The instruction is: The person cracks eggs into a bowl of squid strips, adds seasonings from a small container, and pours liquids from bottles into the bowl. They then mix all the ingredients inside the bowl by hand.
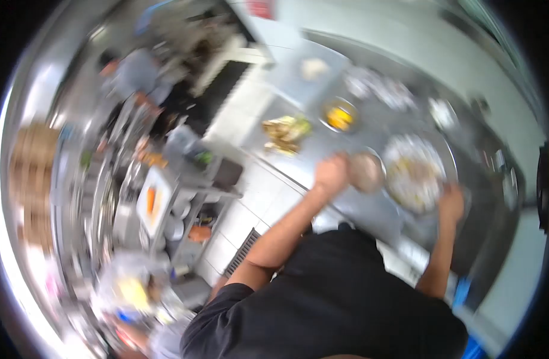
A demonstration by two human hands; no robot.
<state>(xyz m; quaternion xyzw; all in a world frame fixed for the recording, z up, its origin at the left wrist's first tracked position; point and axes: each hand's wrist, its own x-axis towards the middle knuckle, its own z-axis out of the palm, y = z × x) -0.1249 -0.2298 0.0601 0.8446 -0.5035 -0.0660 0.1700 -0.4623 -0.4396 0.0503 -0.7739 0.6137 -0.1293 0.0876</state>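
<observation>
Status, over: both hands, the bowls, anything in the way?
Left hand at beige-filled bowl, right hand at large bowl. Grips too blurred. Bowls side by side. No obstruction apparent.

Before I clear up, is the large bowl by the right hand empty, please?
Not empty: whitish contents, blurred, spread inside the large bowl.

Left hand (332, 175) and right hand (451, 205) forward, apart

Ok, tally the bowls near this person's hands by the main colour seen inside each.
White: 1, big bowl by the right hand
Yellow: 1, small bowl
Brownish: 1, bowl at the left hand, blurred
Total: 3
</observation>
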